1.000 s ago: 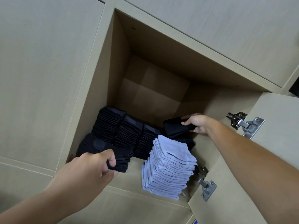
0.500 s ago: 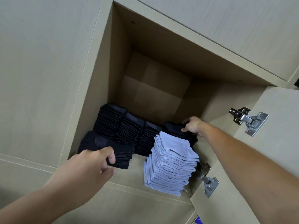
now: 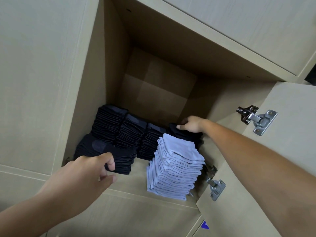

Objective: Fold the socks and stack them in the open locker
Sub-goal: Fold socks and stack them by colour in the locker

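Inside the open locker (image 3: 109, 69), pale wood-grain board all round, folded socks stand in neat piles on the floor. Three tall stacks of black socks (image 3: 131, 132) run along the back, soft ribbed knit, edges layered like pages. A lower black pile (image 3: 104, 151) sits front left, a greyer patch on its top sock. Front right, a leaning tower of pale blue-white socks (image 3: 176, 170), square folds, smooth cotton look.

Right hand (image 3: 191, 124) reaches deep to the back right corner, fingers curled down onto a folded black sock (image 3: 183, 132) lying atop the dark pile behind the pale tower; grip pressing and pinching its far edge. Left hand (image 3: 85, 175) is at the front left pile, fingers curled over its near edge, thumb below, pinching the top layers. The door (image 3: 282, 151) hangs open at right, two metal hinges (image 3: 256, 118) showing.
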The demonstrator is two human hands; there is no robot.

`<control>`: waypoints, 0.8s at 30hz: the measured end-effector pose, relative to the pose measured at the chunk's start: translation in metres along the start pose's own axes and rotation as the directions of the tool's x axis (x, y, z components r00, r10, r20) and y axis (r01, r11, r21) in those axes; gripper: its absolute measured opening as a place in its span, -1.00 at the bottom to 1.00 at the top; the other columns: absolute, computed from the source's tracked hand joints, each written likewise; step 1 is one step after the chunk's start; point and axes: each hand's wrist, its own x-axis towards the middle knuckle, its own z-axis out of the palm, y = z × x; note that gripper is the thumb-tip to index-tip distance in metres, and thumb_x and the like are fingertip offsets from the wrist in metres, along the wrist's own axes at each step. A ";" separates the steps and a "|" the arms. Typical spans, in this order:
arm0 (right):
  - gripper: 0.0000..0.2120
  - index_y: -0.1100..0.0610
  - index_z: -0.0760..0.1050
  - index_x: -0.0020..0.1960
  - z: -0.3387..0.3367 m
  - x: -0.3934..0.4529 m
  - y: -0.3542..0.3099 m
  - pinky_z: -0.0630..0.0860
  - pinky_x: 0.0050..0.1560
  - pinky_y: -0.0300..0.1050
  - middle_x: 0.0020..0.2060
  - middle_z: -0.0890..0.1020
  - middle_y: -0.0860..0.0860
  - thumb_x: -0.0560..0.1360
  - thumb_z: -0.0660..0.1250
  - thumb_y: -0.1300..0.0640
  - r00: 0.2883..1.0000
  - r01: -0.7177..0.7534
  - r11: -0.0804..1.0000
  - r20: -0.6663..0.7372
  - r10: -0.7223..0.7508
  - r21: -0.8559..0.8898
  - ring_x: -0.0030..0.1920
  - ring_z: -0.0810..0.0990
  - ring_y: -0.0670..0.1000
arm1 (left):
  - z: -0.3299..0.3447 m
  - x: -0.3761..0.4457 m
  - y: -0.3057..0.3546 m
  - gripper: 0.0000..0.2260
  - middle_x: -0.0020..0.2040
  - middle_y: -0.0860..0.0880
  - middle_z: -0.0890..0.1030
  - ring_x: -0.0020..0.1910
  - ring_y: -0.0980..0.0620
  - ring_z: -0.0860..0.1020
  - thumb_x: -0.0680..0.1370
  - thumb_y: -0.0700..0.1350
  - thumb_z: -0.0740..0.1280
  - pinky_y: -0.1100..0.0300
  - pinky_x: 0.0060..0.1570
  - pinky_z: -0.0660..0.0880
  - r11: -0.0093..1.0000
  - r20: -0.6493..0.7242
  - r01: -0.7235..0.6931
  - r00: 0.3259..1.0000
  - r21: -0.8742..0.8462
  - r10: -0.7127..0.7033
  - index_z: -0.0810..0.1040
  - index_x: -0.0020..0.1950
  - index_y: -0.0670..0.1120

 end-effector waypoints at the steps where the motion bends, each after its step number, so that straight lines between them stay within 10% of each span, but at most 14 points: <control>1: -0.39 0.13 0.39 0.50 0.004 0.000 0.000 0.40 0.29 -0.07 0.41 0.50 0.08 0.60 0.28 -0.23 1.000 0.008 0.999 0.025 -0.007 -0.038 0.38 0.48 0.14 | 0.000 0.000 0.000 -0.85 -0.11 0.56 0.52 -0.29 0.21 0.56 0.56 0.21 0.33 0.14 -0.11 0.56 1.000 -0.001 0.000 1.000 -0.003 0.000 0.36 -0.03 0.26; 15: -0.27 -0.08 0.03 0.65 0.016 -0.003 -0.002 0.02 0.60 0.14 0.63 0.11 -0.01 0.60 -0.06 -0.42 0.989 0.048 0.999 0.139 -0.044 -0.025 0.62 0.07 0.11 | 0.003 0.000 -0.003 -0.84 -0.11 0.55 0.52 -0.33 0.24 0.54 0.53 0.23 0.35 0.13 -0.10 0.57 1.000 0.033 0.011 0.999 -0.004 -0.011 0.37 -0.02 0.32; 24: -0.35 -0.13 -0.05 0.65 0.043 -0.001 0.003 0.01 0.60 0.13 0.64 0.00 -0.04 0.65 -0.03 -0.34 0.956 -0.086 0.933 0.294 -0.022 0.350 0.63 -0.04 0.08 | 0.001 -0.002 -0.005 -0.84 -0.10 0.50 0.54 -0.24 0.39 0.53 0.53 0.22 0.37 0.19 -0.12 0.55 1.000 0.034 0.017 0.999 0.010 -0.017 0.41 -0.04 0.27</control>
